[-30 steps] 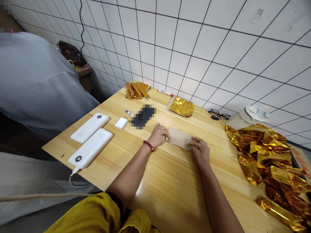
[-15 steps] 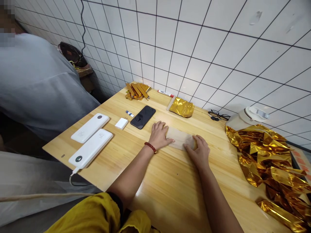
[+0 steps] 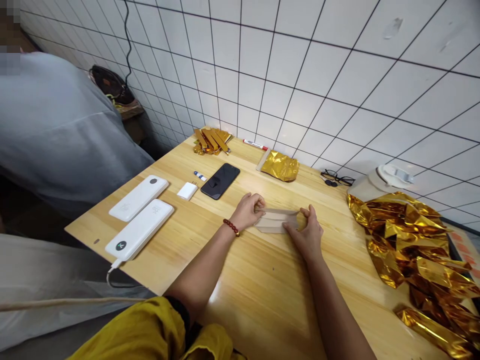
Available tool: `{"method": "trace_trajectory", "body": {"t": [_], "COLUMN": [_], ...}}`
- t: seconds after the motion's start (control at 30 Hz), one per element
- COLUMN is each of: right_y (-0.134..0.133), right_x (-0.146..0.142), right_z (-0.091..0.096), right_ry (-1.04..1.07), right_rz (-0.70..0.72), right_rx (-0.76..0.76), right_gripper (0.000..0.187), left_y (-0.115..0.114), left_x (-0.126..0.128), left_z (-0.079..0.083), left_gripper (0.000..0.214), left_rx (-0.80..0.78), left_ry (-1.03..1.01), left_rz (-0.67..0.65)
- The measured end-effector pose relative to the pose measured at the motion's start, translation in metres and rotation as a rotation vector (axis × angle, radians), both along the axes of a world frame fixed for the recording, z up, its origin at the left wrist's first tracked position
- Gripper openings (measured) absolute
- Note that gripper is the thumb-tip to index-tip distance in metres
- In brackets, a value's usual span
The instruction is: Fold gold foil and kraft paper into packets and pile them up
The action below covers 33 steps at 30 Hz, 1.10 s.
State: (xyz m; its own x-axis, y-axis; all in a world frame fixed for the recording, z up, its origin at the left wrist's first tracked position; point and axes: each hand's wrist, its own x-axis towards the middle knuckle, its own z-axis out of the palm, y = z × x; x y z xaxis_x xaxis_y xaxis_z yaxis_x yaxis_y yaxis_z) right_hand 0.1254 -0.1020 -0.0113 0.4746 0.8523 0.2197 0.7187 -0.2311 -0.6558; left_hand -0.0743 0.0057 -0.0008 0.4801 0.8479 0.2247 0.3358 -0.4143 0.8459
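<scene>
A thin, pale beige-grey sheet (image 3: 276, 221) with lengthwise creases lies between my hands on the wooden table (image 3: 240, 290). Its far edge looks raised. My left hand (image 3: 247, 212), wearing a red bead bracelet (image 3: 231, 227), pinches the sheet's left end with curled fingers. At the right end, my right hand (image 3: 308, 230) has its thumb on the near part and its fingers at the far corner, gripping the sheet between them. Beyond my left hand rests a black phone (image 3: 220, 181). A gold foil packet (image 3: 279, 165) lies further back, near the wall.
Two white power banks (image 3: 139, 227), a white charger plug (image 3: 187, 190) and a blue-white stick (image 3: 200, 175) lie leftward. Gold strips (image 3: 212, 140), a marker (image 3: 255, 144) and glasses (image 3: 337, 178) are along the wall. Crumpled gold foil (image 3: 408, 240) and a white cup (image 3: 378, 182) occupy the right. A person (image 3: 67, 130) is at left.
My left hand's fingers have gone from spread flat to a pinch on the sheet's left end. The sheet's far edge has lifted and folded toward me. My right hand stays at the right end.
</scene>
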Motion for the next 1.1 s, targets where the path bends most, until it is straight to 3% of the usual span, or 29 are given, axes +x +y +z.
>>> {"method": "trace_trajectory", "body": {"t": [0.2,0.37,0.6,0.8,0.97,1.1], "right_y": [0.001,0.000,0.000,-0.002,-0.004,-0.004], "right_x": [0.004,0.007,0.005,0.005,0.005,0.006], "right_z": [-0.005,-0.009,-0.003,0.002,0.003,0.002], "right_ry": [0.046,0.331,0.749,0.870,0.885,0.851], "right_rz": [0.014,0.082,0.093,0.142,0.139,0.088], "right_rx": [0.036,0.176,0.332,0.379,0.269,0.306], "right_gripper": [0.098,0.083,0.071,0.062,0.029,0.024], "left_y": [0.000,-0.001,-0.001,-0.001,-0.002,-0.003], "left_x": [0.000,0.002,0.007,0.008,0.007,0.007], "left_z": [0.000,0.003,0.003,0.000,0.006,0.009], "left_gripper": [0.019,0.028,0.073,0.072,0.078,0.077], "left_rx": [-0.203,-0.406,-0.675,-0.706,-0.756,-0.782], "left_ry": [-0.319,-0.404,-0.566,-0.549,-0.680,-0.647], "left_rz": [-0.037,-0.111,-0.193,-0.134,-0.112,-0.181]}}
